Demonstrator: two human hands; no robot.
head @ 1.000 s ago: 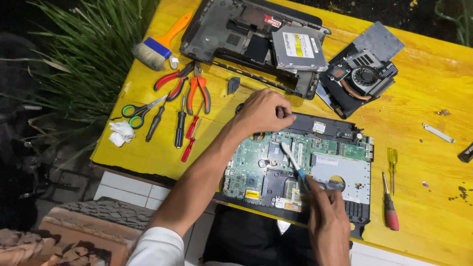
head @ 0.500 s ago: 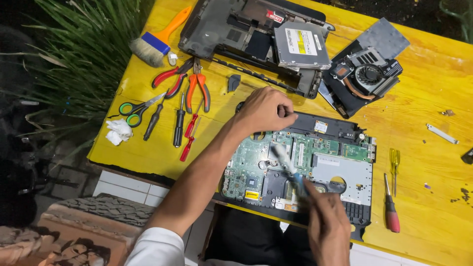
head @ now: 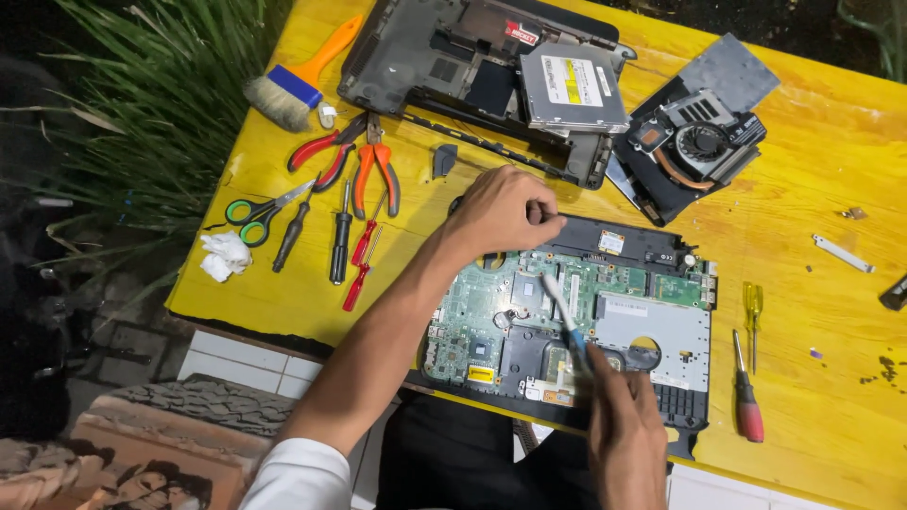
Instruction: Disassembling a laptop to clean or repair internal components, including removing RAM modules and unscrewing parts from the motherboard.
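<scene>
A green laptop motherboard [head: 491, 321] lies in its black frame on the yellow table [head: 812, 312]. My left hand [head: 501, 210] rests curled on the frame's upper left corner, holding it down. My right hand [head: 624, 425], at the bottom of the view, grips a slim blue and white tool [head: 564, 318]. The tool's pale tip touches the board near its middle.
An orange-handled brush [head: 298, 76], pliers [head: 373, 165], green scissors [head: 260, 212] and several screwdrivers [head: 340, 241] lie left of the board. A dismantled laptop base [head: 444, 57], optical drive [head: 572, 87] and cooling fan [head: 699, 142] sit behind. Two more screwdrivers [head: 746, 397] lie right. Plants [head: 113, 113] border the table's left edge.
The tool in my right hand has shifted slightly left and up across the board. My left hand stays on the frame's corner.
</scene>
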